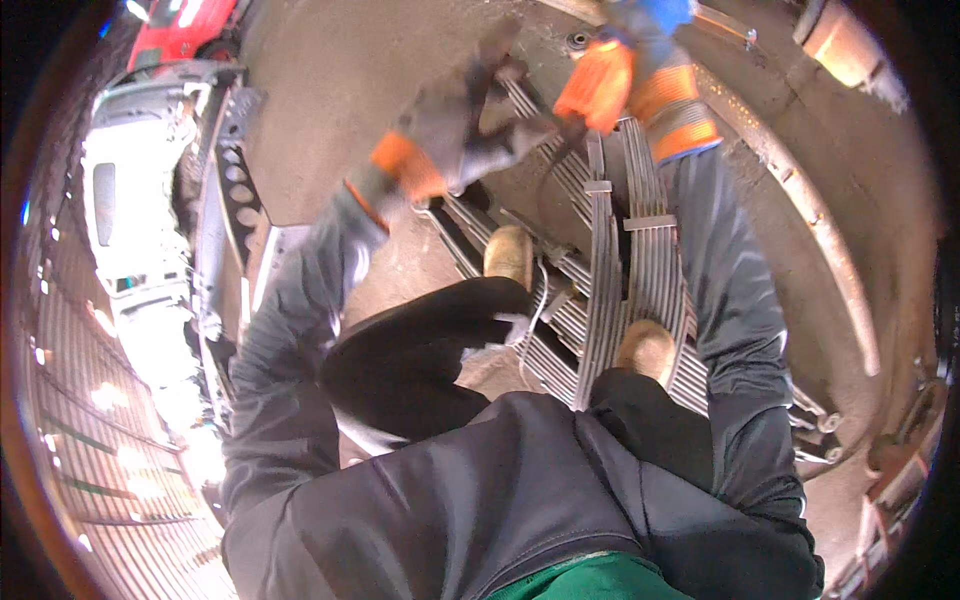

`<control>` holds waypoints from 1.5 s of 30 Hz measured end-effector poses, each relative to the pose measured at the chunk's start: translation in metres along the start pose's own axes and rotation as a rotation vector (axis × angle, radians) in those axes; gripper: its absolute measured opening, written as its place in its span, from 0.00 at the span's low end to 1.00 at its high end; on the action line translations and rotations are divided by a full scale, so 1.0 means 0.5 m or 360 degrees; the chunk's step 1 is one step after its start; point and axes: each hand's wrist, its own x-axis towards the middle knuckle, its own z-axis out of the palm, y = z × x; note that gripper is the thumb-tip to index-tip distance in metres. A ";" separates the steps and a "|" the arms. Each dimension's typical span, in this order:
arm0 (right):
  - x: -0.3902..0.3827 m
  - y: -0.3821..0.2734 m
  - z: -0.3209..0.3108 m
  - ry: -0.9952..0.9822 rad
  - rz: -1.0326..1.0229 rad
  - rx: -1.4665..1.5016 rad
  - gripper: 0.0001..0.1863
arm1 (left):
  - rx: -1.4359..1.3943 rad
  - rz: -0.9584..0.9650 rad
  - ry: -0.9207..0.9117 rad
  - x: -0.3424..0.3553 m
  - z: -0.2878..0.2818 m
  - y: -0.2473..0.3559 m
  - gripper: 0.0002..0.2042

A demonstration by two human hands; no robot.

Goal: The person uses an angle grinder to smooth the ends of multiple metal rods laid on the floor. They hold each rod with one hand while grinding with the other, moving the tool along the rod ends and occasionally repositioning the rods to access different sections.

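Note:
My left hand (pixel 485 115), in a dark grey glove with an orange cuff, reaches above the far ends of the stacked leaf springs (pixel 655 255). Its fingers are spread, a little blurred, and nothing shows between them. To its right, my right hand (pixel 655 65), gloved with orange bands at the wrist, is closed round a bright orange object (pixel 598 85) with a dark, thin end pointing down. Its kind is hard to make out. Something blue (pixel 655 12) shows beside that hand at the upper edge. A metal clip (pixel 650 222) wraps one spring pack.
My tan shoes (pixel 645 350) are among the springs. A long, curved rusty bar (pixel 800 200) lies on the floor at the right. A white vehicle body (pixel 140 200) and a red vehicle (pixel 180 30) stand at the left. A rusty cylindrical part (pixel 845 45) is at the far right.

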 end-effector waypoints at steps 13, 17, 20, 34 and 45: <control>-0.155 -0.270 0.041 -0.0289 0.1782 0.2342 0.15 | -0.0118 -0.0580 -0.0686 -0.212 0.069 0.057 0.52; -0.229 -0.287 0.081 -0.0306 0.1918 0.2391 0.14 | -0.1314 -0.1144 -0.0272 -0.298 0.068 0.109 0.47; -0.279 -0.343 0.108 -0.0444 0.1828 0.2263 0.12 | -0.1760 -0.1734 -0.0043 -0.325 0.057 0.178 0.37; -0.401 -0.401 0.159 -0.1262 0.1074 0.2628 0.11 | -0.1783 -0.2074 0.0047 -0.434 0.145 0.169 0.19; -0.453 -0.390 0.141 -0.1541 0.1811 0.2954 0.16 | -0.1658 -0.2462 0.0365 -0.421 0.145 0.214 0.21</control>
